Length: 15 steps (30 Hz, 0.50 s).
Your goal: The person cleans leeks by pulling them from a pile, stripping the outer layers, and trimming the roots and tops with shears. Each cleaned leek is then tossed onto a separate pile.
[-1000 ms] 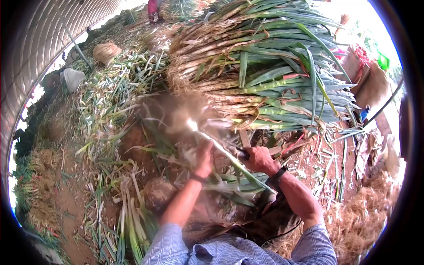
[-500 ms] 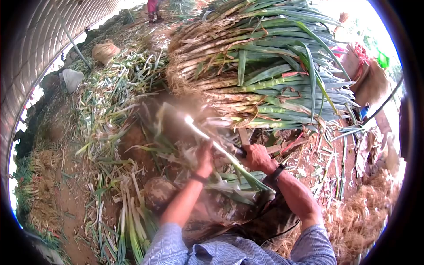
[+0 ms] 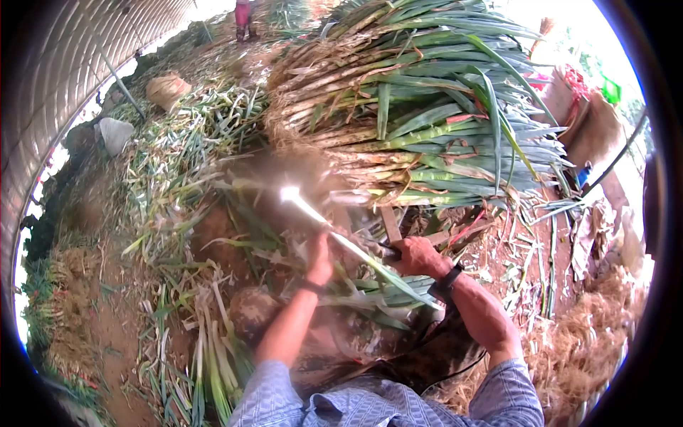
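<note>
A white-stalked leek [image 3: 356, 249] lies diagonally in front of my body, its white end up to the left and its green leaves down to the right. Beside the stalk, my left hand [image 3: 320, 257] has its fingers against it; glare and blur hide their exact hold. My right hand [image 3: 421, 256] is wrapped round the dark handle [image 3: 388, 250] of a tool, just right of the leek. The rest of the tool is blurred. Beyond both hands rises a large pile of untrimmed leeks [image 3: 427, 135], roots to the left.
Peeled leeks [image 3: 213, 356] lie at lower left, near leaf scraps [image 3: 192, 149]. Root trimmings [image 3: 569, 341] cover the lower right. A wooden piece [image 3: 390, 223] stands beyond my right hand. Sacks [image 3: 597, 135] are at right. A person's legs [image 3: 242, 20] show at the top.
My left hand has moved slightly left and down along with the leek's white end. My right hand keeps its hold on the handle, almost unmoved.
</note>
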Available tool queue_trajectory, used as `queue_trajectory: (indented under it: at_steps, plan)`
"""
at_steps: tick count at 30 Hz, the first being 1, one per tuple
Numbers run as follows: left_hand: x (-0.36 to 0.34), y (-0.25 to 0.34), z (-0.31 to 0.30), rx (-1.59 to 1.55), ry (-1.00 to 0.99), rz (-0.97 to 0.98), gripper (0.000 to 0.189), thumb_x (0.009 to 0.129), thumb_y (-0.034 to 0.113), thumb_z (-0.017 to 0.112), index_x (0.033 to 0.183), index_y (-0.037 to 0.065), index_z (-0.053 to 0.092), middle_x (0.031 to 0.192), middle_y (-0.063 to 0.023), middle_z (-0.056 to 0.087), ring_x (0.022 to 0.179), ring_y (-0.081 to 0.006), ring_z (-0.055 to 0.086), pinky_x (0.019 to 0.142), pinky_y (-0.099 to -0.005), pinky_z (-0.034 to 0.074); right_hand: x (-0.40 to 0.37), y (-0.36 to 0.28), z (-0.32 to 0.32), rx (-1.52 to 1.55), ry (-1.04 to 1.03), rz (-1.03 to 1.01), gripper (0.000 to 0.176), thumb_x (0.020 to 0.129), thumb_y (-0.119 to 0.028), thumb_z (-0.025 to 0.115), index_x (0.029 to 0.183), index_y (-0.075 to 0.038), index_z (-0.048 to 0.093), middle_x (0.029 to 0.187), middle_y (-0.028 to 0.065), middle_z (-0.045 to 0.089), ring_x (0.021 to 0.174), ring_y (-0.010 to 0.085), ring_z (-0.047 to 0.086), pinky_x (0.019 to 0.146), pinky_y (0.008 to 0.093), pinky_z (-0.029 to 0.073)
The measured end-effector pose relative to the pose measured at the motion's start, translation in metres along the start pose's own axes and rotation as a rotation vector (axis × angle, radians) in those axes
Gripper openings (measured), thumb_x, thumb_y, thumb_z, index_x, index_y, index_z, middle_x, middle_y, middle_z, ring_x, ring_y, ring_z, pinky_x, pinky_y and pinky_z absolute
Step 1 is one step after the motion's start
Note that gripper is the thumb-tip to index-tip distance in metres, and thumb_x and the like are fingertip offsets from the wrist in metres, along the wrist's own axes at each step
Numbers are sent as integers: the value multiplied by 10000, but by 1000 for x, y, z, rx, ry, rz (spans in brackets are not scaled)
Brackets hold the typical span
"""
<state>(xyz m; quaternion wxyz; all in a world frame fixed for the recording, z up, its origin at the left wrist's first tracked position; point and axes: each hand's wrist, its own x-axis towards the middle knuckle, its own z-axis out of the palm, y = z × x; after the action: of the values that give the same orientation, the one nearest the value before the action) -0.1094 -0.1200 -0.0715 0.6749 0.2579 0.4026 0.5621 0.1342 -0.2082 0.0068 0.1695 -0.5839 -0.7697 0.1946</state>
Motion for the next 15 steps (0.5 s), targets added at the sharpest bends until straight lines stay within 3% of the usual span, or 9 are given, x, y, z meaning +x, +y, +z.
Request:
queue_trajectory:
  at_steps: [2,3,5,7,9,13,15]
  plan:
    - [8,3,-6,-1,31,121,410,872,417,700,1109,95,607,840,-42,636,745,-175,640,572,-350,536,-4,6,-9,10,-42,88,312,801,-396,687,903,-103,718,746,167,679,719,373,665,651,478,520]
    - [14,10,-9,70,164,208,425,884,444,680,1119,99,605,857,-33,638,740,-165,619,589,-347,520,-6,6,-15,16,-64,132,314,804,-401,686,906,-106,720,754,163,682,725,370,666,656,476,521]
    - [3,54,2,18,136,222,454,899,480,653,1133,95,598,837,-25,617,753,-161,609,590,-357,525,-13,23,-16,-4,-7,197,368,809,-448,677,890,-91,716,772,169,689,740,366,672,676,471,526]
    - [10,107,10,-32,248,333,465,918,514,615,1128,99,592,774,-9,577,703,-142,592,542,-336,512,-18,30,-33,-53,-83,303,409,802,-485,672,901,-91,720,792,180,691,760,367,675,698,471,527]
    - [12,166,3,-34,221,478,423,948,494,577,1091,96,599,731,5,534,604,-110,551,474,-301,482,-21,62,-31,-54,-116,429,470,823,-500,604,1015,-88,724,968,209,705,905,351,687,832,451,530]
    - [-9,281,-5,111,268,781,278,991,379,543,982,107,605,691,26,501,475,-61,458,407,-243,417,-36,82,-36,-42,-138,494,481,801,-514,614,1045,-115,725,929,185,714,889,362,687,814,451,530]
    - [-28,332,-12,296,294,888,291,1002,341,529,1113,91,628,736,23,518,481,-49,446,406,-215,380,-41,80,-43,-35,-205,542,484,799,-517,615,1058,-123,724,922,181,715,873,361,688,807,451,533]
